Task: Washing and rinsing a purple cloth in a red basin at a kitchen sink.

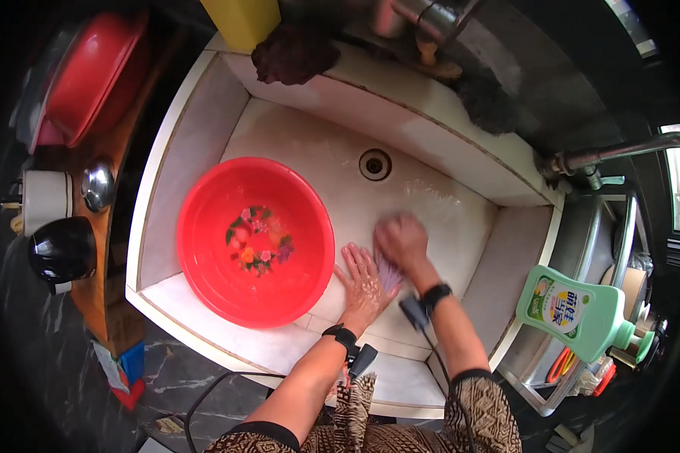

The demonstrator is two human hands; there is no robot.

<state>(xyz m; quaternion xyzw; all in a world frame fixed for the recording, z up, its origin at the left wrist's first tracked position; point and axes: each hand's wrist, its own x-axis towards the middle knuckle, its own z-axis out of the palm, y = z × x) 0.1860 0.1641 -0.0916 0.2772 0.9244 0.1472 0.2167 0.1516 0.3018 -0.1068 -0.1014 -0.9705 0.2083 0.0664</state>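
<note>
My left hand lies flat with its fingers apart on the near floor of a tiled sink, its thumb side against a crumpled pale purple cloth. My right hand, blurred, is closed over the far part of that cloth, which it presses on the sink floor. Left of my hands stands a red plastic basin with a flower print on its bottom, seemingly holding water. Both hands look wet, and each wrist wears a dark band with a small device and a cable.
The drain is beyond my hands. A dark cloth hangs over the far rim near a yellow container. At right are a green pump bottle, a metal tap and a metal rack. A wooden shelf with a kettle-like black pot stands left.
</note>
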